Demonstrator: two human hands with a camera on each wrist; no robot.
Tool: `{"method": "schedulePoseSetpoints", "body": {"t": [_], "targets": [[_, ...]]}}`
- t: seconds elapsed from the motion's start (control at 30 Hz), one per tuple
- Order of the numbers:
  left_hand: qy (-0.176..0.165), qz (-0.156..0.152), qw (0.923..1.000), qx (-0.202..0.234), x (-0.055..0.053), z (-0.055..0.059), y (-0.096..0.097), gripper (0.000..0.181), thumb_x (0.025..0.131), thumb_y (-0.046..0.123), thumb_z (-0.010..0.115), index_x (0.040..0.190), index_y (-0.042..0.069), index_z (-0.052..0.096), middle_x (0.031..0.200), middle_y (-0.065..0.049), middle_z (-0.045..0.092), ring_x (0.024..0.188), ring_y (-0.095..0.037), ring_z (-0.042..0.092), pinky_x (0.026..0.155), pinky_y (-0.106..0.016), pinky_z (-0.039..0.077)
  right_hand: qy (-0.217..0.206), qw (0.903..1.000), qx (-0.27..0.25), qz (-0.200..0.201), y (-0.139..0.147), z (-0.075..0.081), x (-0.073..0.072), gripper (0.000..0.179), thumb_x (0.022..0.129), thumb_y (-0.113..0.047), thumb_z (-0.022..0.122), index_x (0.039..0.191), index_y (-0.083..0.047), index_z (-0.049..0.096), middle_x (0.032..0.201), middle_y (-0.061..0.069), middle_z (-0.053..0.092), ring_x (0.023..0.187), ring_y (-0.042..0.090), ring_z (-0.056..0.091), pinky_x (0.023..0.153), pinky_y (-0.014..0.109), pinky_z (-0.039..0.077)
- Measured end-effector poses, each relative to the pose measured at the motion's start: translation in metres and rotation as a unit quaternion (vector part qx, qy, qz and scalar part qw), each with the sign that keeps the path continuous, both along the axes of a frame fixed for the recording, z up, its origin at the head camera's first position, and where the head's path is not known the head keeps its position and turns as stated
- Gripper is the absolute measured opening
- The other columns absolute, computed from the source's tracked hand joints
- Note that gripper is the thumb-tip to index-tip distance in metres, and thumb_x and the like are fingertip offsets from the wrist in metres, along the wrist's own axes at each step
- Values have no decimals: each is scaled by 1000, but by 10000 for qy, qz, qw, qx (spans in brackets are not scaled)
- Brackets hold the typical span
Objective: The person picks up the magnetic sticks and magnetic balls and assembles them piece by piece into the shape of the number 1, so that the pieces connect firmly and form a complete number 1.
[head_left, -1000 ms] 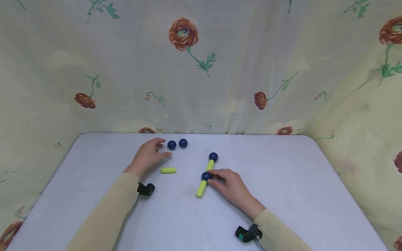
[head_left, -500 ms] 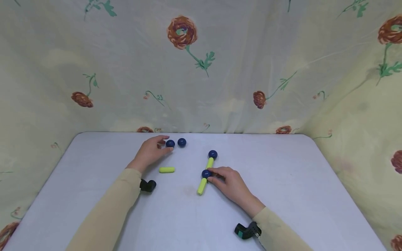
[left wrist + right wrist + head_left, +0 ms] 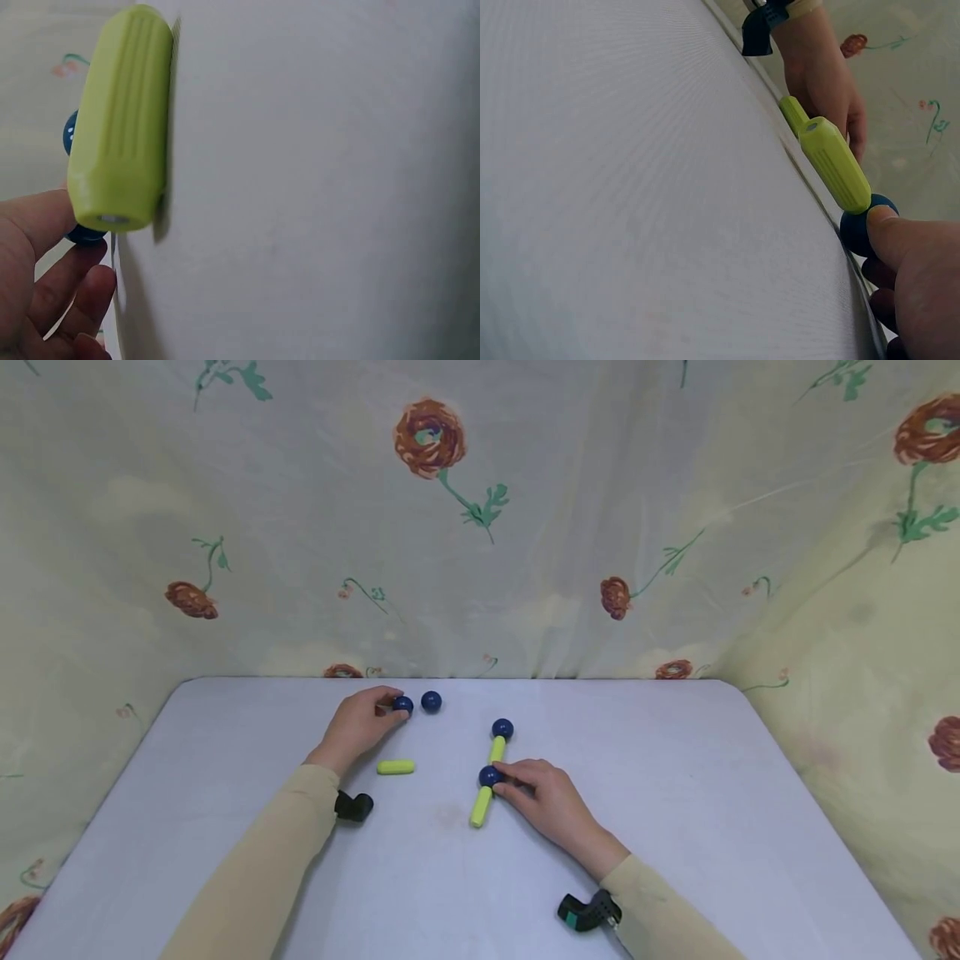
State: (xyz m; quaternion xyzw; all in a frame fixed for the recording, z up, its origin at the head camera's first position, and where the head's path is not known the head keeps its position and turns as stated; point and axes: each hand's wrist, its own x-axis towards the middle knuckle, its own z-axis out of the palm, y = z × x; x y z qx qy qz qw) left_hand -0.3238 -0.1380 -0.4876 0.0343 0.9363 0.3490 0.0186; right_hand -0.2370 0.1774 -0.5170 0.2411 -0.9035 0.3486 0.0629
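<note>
My left hand (image 3: 362, 720) pinches a dark blue ball (image 3: 403, 705) between thumb and fingers at the back of the table. A second blue ball (image 3: 431, 702) lies just to its right. With thumb and fingertips, my right hand (image 3: 551, 802) holds the middle blue ball (image 3: 491, 776) of a joined row. In that row one yellow-green rod (image 3: 482, 807) points toward me and another rod (image 3: 497, 749) leads away to a far blue ball (image 3: 502, 728). A loose yellow-green rod (image 3: 124, 120) lies nearer to me than the left hand and partly covers the held ball in the left wrist view.
The white table (image 3: 675, 793) ends at a back edge close behind the left hand. A flowered cloth (image 3: 540, 543) hangs behind and at both sides. Each wrist wears a black camera (image 3: 588, 911) that juts out over the table.
My left hand has moved slightly forward, and its thumb and fingers have closed on the left blue ball. The right hand keeps its hold on the joined row. The head view has shifted slightly.
</note>
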Motion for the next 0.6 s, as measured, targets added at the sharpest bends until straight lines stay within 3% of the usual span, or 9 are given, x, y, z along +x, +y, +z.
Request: {"method": "schedulePoseSetpoints", "body": {"t": [0.23,0.6], "targets": [[34,130,9998,129,7,1,-4,41,93,32,71,130,15,63,121,-6,65,104,-25,59,89,-43,48,-74,9999,40,-67,-2,-1,0,34,92,-31,73,124,-24,69,108,-13,69,95,2,60,81,28,51],[223,299,9967,723,30,12,-16,42,92,33,72,130,18,61,123,-1,64,106,-21,62,86,-41,51,-145,9999,31,-87,0,-1,0,31,92,-33,73,121,-25,71,112,-14,69,104,3,60,86,29,50]]}}
